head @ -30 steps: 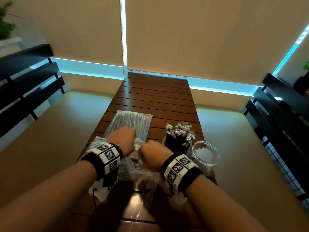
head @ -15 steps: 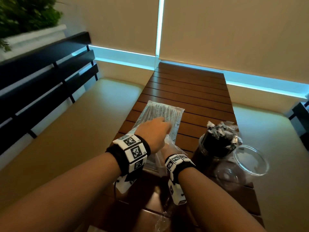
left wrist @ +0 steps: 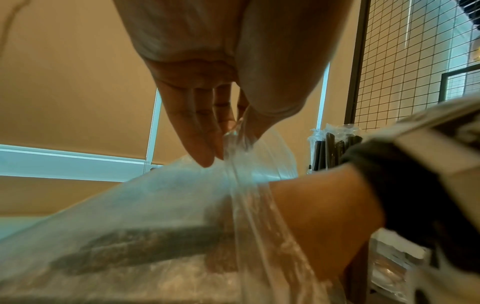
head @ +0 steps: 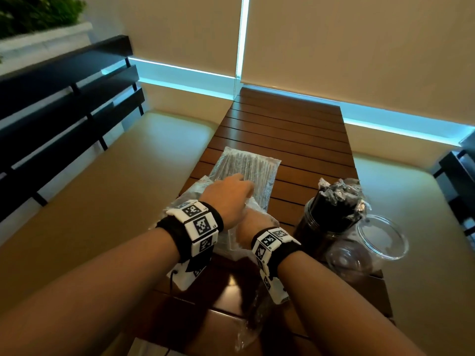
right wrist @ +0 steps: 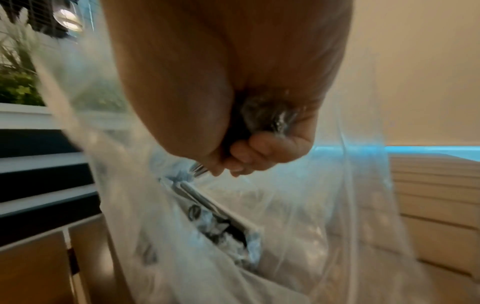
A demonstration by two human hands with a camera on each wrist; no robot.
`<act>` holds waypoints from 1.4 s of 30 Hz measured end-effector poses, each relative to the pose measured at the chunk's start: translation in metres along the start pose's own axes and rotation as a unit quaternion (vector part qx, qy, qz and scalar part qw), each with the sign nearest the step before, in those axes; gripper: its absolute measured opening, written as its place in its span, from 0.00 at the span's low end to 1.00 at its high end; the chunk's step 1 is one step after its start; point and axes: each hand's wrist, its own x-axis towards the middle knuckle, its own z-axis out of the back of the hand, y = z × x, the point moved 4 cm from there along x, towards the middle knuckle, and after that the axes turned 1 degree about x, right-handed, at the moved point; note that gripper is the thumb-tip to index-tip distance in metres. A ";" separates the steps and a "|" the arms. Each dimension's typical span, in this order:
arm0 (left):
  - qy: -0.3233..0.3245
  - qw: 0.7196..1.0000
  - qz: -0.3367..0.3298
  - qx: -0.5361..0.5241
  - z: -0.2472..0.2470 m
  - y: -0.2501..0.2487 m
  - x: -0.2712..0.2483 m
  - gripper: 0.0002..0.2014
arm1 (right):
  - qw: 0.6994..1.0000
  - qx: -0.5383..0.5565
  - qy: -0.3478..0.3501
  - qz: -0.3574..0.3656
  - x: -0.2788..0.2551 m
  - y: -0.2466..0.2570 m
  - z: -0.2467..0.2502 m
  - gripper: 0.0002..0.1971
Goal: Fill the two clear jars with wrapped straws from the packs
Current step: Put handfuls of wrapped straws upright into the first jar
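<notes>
The right hand (head: 248,223), out in the open a second ago, has slipped inside the open pack (head: 232,235) beneath the left hand (head: 227,199), its grip closed on straws (right wrist: 265,117).

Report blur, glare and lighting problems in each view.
Head view: dim, cyan window glow, glare patch on the slatted brown wooden table. Left wrist view: crinkled clear plastic straw pack smeared. Right wrist view: heavy motion blur around the right hand.

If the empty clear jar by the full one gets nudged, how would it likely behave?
The empty jar is tilted against the straw-filled jar, so a nudge would probably roll or slide it. With nothing inside, it likely shifts easily. It sits near the table edge, so it might drop off.
</notes>
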 end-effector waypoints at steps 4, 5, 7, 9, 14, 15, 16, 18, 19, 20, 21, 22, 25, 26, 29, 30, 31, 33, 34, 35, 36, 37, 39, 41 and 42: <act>-0.011 0.999 0.027 -0.013 -0.001 0.005 0.006 0.06 | 0.995 -0.060 -0.069 0.037 -0.018 -0.013 0.022 0.07; -0.015 0.999 0.038 -0.019 0.000 0.006 0.008 0.05 | 0.993 -0.087 -0.074 0.040 -0.027 -0.019 0.031 0.10; -0.023 0.997 0.067 -0.036 -0.001 0.009 0.012 0.04 | 0.986 -0.139 -0.084 0.031 -0.046 -0.034 0.049 0.14; -0.030 0.994 0.091 -0.052 -0.006 0.007 0.016 0.04 | 0.975 -0.189 -0.111 0.030 -0.071 -0.051 0.074 0.12; -0.017 0.991 0.115 -0.066 -0.027 -0.016 0.016 0.04 | 0.950 -0.268 -0.161 -0.017 -0.134 -0.097 0.132 0.12; -0.003 0.989 0.122 -0.083 -0.029 -0.022 0.014 0.05 | 0.947 -0.265 -0.177 -0.030 -0.145 -0.105 0.142 0.12; 0.011 0.988 0.126 -0.088 -0.031 -0.026 0.013 0.11 | 0.945 -0.257 -0.196 -0.043 -0.155 -0.114 0.150 0.12; 0.022 0.992 0.113 -0.050 -0.029 -0.037 0.013 0.29 | 0.947 -0.211 -0.235 -0.062 -0.166 -0.129 0.156 0.12; 0.008 0.995 0.097 -0.038 -0.024 -0.046 0.014 0.34 | 0.949 -0.176 -0.252 -0.071 -0.167 -0.134 0.154 0.13; -0.009 0.995 0.073 -0.062 -0.018 -0.058 0.017 0.36 | 0.951 -0.139 -0.266 -0.075 -0.166 -0.138 0.148 0.13; -0.010 0.990 0.051 -0.131 -0.013 -0.068 0.020 0.37 | 0.953 -0.099 -0.277 -0.077 -0.161 -0.139 0.139 0.13; 0.003 0.970 0.023 -0.241 -0.007 -0.081 0.023 0.35 | 0.953 -0.055 -0.289 -0.076 -0.155 -0.140 0.129 0.12; 0.028 0.816 0.012 -0.577 0.017 -0.108 0.027 0.22 | 0.938 0.081 -0.330 -0.072 -0.136 -0.135 0.097 0.09; 0.025 0.761 0.023 -0.647 0.025 -0.112 0.028 0.19 | 0.929 0.113 -0.346 -0.067 -0.131 -0.132 0.090 0.09; 0.000 0.665 0.060 -0.744 0.039 -0.118 0.036 0.19 | 0.918 0.160 -0.363 -0.020 -0.119 -0.121 0.077 0.14; -0.018 0.641 0.067 -0.765 0.042 -0.118 0.039 0.18 | 0.919 0.160 -0.359 -0.001 -0.118 -0.120 0.077 0.18; -0.037 0.627 0.070 -0.775 0.044 -0.118 0.041 0.16 | 0.923 0.146 -0.355 0.017 -0.117 -0.120 0.078 0.21; -0.077 0.647 0.064 -0.756 0.047 -0.117 0.044 0.13 | 0.927 0.080 -0.363 0.039 -0.117 -0.128 0.081 0.30; -0.093 0.670 0.052 -0.735 0.049 -0.118 0.045 0.13 | 0.927 0.053 -0.370 0.033 -0.117 -0.136 0.082 0.36; -0.106 0.691 0.040 -0.714 0.051 -0.118 0.045 0.13 | 0.927 0.045 -0.372 0.017 -0.116 -0.147 0.081 0.43; -0.118 0.704 0.033 -0.699 0.051 -0.118 0.045 0.14 | 0.928 0.056 -0.368 -0.005 -0.113 -0.159 0.079 0.49; -0.129 0.714 0.030 -0.687 0.049 -0.118 0.047 0.14 | 0.930 0.080 -0.357 -0.025 -0.110 -0.170 0.076 0.55; -0.144 0.738 0.019 -0.659 0.044 -0.120 0.052 0.15 | 0.937 0.140 -0.316 -0.048 -0.100 -0.187 0.065 0.65; -0.147 0.762 -0.003 -0.630 0.036 -0.127 0.056 0.17 | 0.941 0.211 -0.262 -0.035 -0.092 -0.192 0.054 0.70; -0.144 0.769 -0.010 -0.623 0.031 -0.131 0.058 0.17 | 0.936 0.254 -0.244 -0.024 -0.088 -0.192 0.048 0.70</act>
